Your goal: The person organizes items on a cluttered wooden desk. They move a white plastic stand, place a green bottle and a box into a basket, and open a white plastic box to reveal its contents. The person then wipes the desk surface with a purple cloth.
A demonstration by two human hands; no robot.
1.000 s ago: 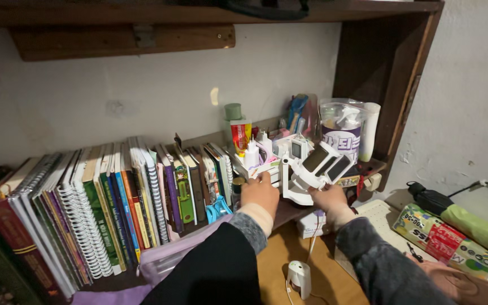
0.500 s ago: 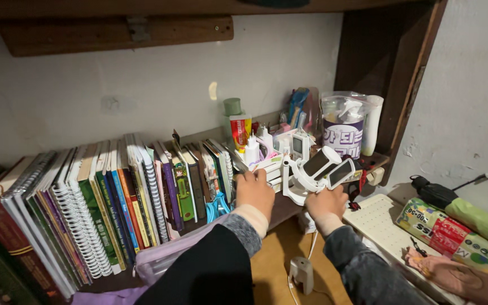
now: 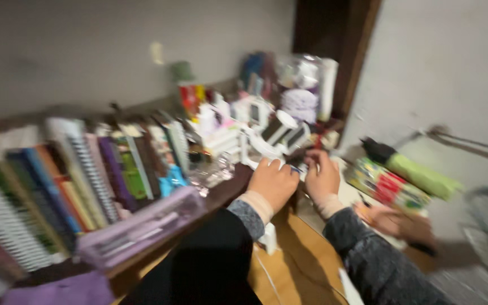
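— Dark wooden shelf (image 3: 230, 192), blurred; row of upright books (image 3: 80, 181) along the left, pale purple case (image 3: 142, 226) lying at the front edge.

— And further right?

— White plastic stands (image 3: 255, 133) mid-shelf; clear wrapped jar (image 3: 303, 90) and white tube (image 3: 329, 87) near the dark side panel; lower wooden desk (image 3: 300, 260) beneath.

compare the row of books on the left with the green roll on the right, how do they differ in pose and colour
The row of books stands upright, leaning a little, on the dark shelf; the green roll lies flat on its side off the shelf, by the wall. The books show many colours, purple, green, blue and orange spines; the roll is one pale green with a dark end. The books are many thin pieces packed together; the roll is a single piece. Both are blurred.
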